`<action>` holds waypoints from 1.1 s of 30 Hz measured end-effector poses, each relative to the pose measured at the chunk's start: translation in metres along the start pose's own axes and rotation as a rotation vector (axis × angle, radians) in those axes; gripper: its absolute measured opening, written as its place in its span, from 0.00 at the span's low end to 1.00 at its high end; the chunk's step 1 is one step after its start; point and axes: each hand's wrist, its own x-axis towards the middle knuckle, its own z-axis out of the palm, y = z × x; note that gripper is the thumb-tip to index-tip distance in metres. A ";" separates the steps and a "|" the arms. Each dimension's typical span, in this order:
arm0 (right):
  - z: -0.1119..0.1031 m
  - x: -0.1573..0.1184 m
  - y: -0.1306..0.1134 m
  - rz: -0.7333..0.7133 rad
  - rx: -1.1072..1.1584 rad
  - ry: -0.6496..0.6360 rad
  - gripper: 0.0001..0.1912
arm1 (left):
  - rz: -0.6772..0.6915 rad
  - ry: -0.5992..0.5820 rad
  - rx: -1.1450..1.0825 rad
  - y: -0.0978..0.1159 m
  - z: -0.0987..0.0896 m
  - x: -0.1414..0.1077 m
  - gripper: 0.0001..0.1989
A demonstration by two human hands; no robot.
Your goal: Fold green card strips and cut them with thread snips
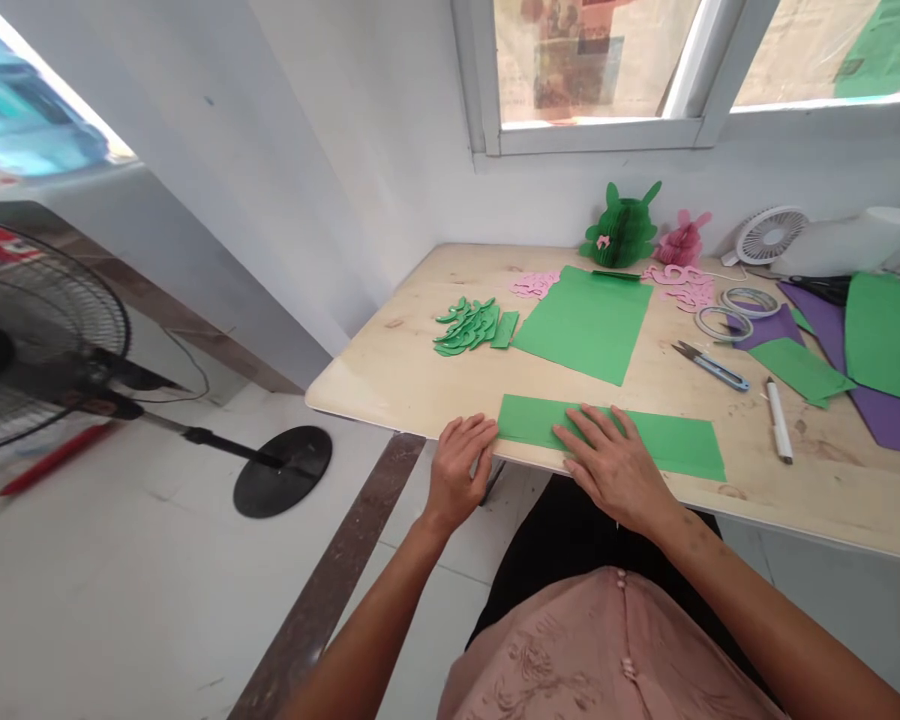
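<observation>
A long green paper strip (679, 443) lies along the table's front edge. My right hand (611, 462) rests on its middle with the fingers spread. At the strip's left end is my left hand (461, 465), its fingers close together and bent at the table edge; whether they pinch the paper is hard to see. Behind the strip lies a larger green sheet (589, 322). A heap of green cut-outs (469, 327) sits to its left, beside a small green rectangle (504, 330).
On the wooden table (390, 370) are blue-handled snips (711, 366), a white marker (779, 420), tape rolls (724, 322), purple paper (889, 420), pink cut-outs (536, 285), green and pink paper figures (621, 228) and a small white fan (769, 236). A floor fan (37, 335) stands left.
</observation>
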 end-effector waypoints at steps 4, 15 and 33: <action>-0.001 0.014 -0.007 -0.075 0.024 -0.047 0.21 | 0.017 0.110 0.018 0.008 0.007 -0.007 0.16; 0.000 0.035 -0.015 -0.132 0.063 -0.161 0.22 | 0.032 0.126 0.088 0.007 0.016 -0.015 0.17; 0.007 0.052 -0.024 -0.120 0.083 -0.217 0.26 | 0.002 0.087 0.105 0.004 0.017 -0.017 0.19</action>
